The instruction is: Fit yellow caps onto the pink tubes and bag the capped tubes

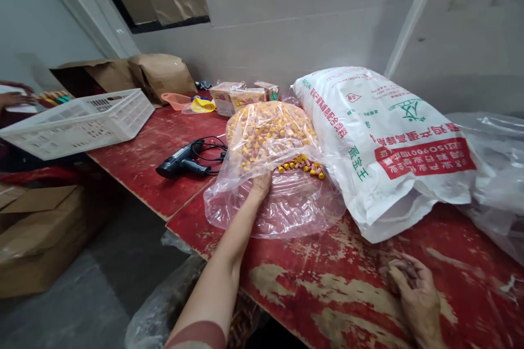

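Note:
A clear plastic bag lies on the worn red table, filled with small yellow-capped pieces with pinkish bodies. Several loose pieces have spilled into its mouth. My left hand reaches into that opening; its fingers are hidden under the plastic and the pile. Low on the right, my right hand is just above the tabletop with its fingers curled in. Something dark and reddish shows among those fingers, too blurred to name.
A bulging white printed sack leans right of the bag. Left of it lies a black heat gun with its cord. Behind are small wrapped boxes; a white plastic crate sits at the left edge, near another person's hand.

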Demonstrator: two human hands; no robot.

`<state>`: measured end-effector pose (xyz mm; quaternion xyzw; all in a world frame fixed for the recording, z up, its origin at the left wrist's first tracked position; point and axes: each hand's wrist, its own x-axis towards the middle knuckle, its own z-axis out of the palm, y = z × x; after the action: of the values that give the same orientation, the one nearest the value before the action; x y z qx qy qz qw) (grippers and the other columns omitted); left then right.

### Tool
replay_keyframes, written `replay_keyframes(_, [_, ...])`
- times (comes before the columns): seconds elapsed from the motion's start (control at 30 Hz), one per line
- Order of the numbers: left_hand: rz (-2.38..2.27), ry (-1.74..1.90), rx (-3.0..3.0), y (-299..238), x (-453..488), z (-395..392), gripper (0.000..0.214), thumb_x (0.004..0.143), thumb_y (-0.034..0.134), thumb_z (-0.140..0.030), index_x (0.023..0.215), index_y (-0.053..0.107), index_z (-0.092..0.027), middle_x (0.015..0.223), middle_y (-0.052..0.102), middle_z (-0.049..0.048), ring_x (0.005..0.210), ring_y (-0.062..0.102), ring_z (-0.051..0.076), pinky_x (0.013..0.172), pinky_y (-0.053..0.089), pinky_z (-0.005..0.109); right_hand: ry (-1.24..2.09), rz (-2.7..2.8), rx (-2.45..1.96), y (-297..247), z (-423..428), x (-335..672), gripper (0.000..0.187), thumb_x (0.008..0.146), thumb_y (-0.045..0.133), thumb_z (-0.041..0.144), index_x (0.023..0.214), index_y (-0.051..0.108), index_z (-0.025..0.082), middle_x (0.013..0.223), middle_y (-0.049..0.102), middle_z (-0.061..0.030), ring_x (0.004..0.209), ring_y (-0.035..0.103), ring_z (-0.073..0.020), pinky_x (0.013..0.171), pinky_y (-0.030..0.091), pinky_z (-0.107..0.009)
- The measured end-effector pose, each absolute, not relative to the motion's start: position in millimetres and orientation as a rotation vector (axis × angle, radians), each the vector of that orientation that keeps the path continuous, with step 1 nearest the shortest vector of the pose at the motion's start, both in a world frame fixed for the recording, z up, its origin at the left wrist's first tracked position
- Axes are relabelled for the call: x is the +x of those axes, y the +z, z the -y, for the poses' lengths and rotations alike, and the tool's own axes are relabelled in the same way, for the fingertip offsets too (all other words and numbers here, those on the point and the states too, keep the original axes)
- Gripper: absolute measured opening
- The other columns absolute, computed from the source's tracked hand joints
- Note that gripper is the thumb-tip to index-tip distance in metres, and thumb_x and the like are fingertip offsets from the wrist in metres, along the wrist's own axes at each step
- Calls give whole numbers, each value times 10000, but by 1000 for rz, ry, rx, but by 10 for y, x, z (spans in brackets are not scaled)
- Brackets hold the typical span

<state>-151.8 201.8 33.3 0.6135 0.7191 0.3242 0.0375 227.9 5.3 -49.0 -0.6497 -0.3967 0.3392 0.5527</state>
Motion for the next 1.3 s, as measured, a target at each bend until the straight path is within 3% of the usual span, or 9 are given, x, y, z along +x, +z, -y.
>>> replay_keyframes(0.13, [-2172,932,1895,303,-1537,-1922,174,820,447,-89,734,596,-115,906,641,162,1046,556,294,971,355,466,839,977,-1449,-388,13,2180,500,647,703,426,1049,501,207,877,639,-57,832,618,-207,812,497,-380])
replay_keyframes(0.23, [-2111,904,1893,273,-1540,-1747,224,850,427,-138,657,540,-121,836,616,130,998,583,288,938,385,480,860,1063,-1355,-292,-47,2164,472,702,666,380,1103,493,202,889,642,-53,831,610,-184,826,488,-371])
replay_keyframes(0.37, [-2011,1082,1808,271,-1292,-1370,130,821,529,-252,807,569,-130,795,623,68,855,621,229,831,471,416,889,1095,-1274,-268,-28,2145,475,745,638,350,1166,477,201,927,635,-45,846,598,-162,814,484,-345])
replay_keyframes(0.47, [-1550,1271,1326,269,-802,-850,316,773,594,-391,963,570,-140,700,639,19,624,624,157,634,509,306,972,1074,-1230,-245,58,2043,452,754,640,356,1144,468,205,937,644,-48,839,605,-164,771,498,-331])
replay_keyframes(0.57, [-1171,1238,857,214,-229,-303,390,653,712,-421,889,593,-134,684,658,25,607,638,145,605,504,270,1076,999,-1172,-198,160,1905,380,748,654,386,1026,461,214,930,650,-54,739,601,-159,646,513,-302])
replay_keyframes(0.7, [-1028,1270,571,104,247,156,397,584,785,-356,857,594,-141,737,645,2,646,647,135,634,511,262,1199,1018,-1106,-115,304,1786,339,749,670,384,950,460,210,951,631,-44,668,593,-133,632,514,-296])
replay_keyframes(0.87, [-1085,1361,525,-9,380,378,377,598,786,-342,868,608,-148,806,634,0,667,624,108,688,508,260,1157,1215,-1210,-37,452,1748,293,753,662,359,932,493,201,984,607,-45,803,597,-154,719,511,-298])
replay_keyframes(1.1, [-1194,1270,843,-97,462,644,259,799,603,-332,976,682,-160,1004,678,71,945,614,179,886,464,308,881,1624,-1330,29,569,1688,150,861,538,305,960,579,200,912,605,-38,842,573,-170,760,465,-299])
replay_keyframes(1.3, [-1204,1113,1227,-81,432,645,258,809,520,-191,988,706,-194,995,664,73,973,594,199,923,447,354,744,1939,-1365,68,535,1859,151,904,472,277,914,601,201,854,595,-56,791,561,-179,729,458,-309])
